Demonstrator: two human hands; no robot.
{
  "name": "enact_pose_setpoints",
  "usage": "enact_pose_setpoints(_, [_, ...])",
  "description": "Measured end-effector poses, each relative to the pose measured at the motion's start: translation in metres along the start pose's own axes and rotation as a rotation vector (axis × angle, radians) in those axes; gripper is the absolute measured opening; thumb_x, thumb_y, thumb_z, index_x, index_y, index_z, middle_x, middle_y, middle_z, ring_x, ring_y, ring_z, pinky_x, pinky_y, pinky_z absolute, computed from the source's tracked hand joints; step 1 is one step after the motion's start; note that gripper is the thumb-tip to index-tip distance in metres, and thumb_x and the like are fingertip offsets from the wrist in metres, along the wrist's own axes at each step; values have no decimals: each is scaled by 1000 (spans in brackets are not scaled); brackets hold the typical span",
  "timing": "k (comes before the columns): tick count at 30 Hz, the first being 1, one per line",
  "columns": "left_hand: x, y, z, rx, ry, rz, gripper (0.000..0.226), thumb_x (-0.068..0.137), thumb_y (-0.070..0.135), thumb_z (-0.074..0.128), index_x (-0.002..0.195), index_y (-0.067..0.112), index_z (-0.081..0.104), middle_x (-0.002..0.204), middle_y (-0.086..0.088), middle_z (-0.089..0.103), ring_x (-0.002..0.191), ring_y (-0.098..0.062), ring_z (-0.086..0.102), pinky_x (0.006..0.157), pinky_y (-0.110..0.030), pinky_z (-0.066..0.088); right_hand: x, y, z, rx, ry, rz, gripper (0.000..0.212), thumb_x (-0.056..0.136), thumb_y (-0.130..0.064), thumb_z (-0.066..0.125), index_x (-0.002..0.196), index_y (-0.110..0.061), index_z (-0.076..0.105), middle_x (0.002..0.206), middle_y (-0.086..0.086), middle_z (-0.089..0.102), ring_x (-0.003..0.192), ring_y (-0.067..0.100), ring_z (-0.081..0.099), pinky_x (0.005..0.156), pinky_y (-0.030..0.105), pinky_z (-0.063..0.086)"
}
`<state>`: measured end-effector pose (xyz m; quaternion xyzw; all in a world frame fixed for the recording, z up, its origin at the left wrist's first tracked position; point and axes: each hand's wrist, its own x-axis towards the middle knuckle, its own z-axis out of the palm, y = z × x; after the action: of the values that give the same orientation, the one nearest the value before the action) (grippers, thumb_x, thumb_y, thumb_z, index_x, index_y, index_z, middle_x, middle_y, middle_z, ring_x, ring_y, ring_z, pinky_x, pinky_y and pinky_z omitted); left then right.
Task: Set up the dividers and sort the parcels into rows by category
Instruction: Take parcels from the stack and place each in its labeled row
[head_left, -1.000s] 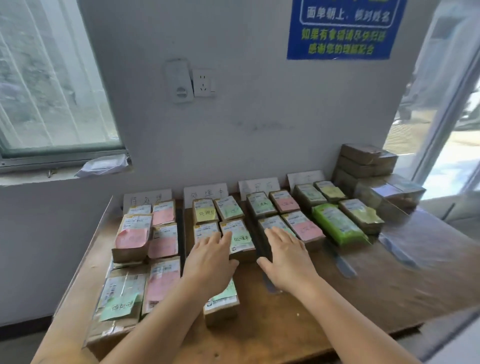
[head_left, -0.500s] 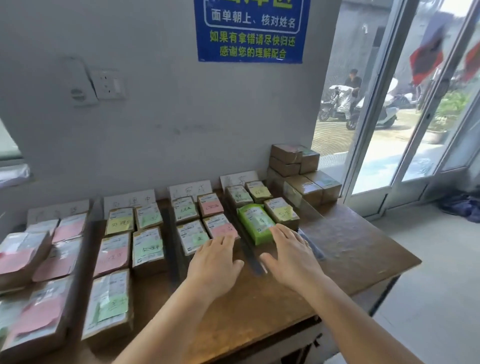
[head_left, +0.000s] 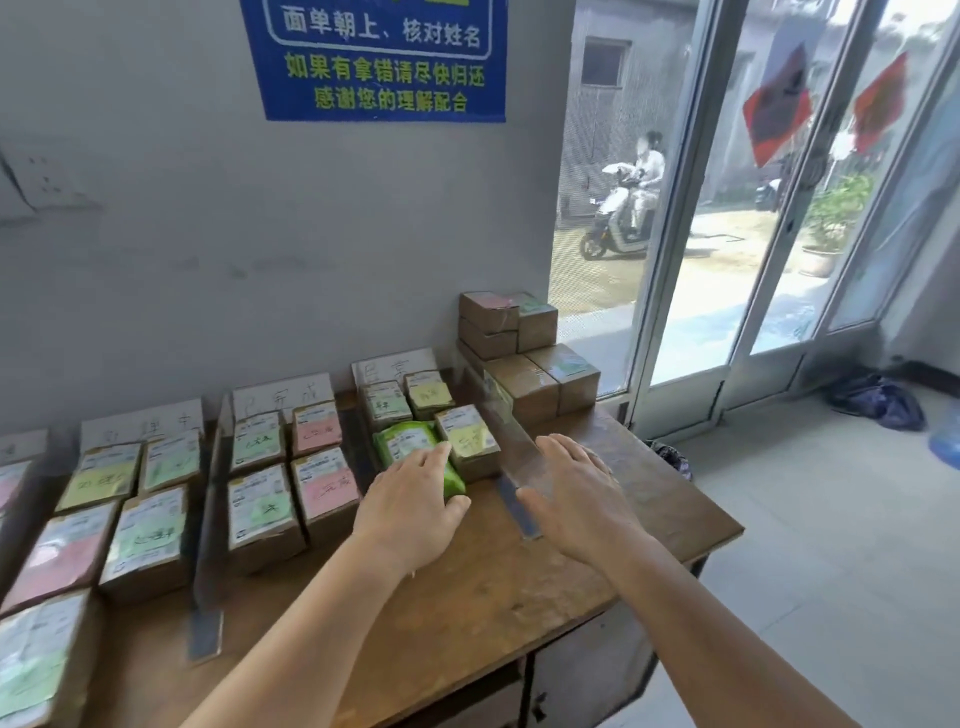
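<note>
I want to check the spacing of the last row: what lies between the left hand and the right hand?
In the head view, a clear divider stands on edge between the left hand and right hand, with bare table nearer.

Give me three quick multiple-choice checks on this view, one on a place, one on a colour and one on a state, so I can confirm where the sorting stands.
1. Where does the left hand rest?
A. on the green parcel
B. on the stack of unsorted boxes
C. on the wall sign

2. What colour are the notes on the two parcels beside the left hand, in the row to its left?
A. blue
B. pink
C. white

3. How is the right hand?
A. gripping a box
B. holding a pen
C. open, fingers straight

Answers:
1 A: its fingers lie over the near end of the green parcel.
2 B: the pink-noted parcels sit one behind the other there.
3 C: it holds nothing and sits by the clear divider, though contact is unclear.
</note>
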<state>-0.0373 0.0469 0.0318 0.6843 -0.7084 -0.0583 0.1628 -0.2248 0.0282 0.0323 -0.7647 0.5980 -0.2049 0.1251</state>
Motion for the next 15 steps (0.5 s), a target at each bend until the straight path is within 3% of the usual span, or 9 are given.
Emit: enact_pose_setpoints(15, [179,36,35,-112,69,21,67,94,42,50,150,20,21,151,0,34,136,-19,33,106,-32,32,150,81,-33,-9,23,45,63,93,-43,50,147,-20,27,153,-4,30,140,20,25,112,37,25])
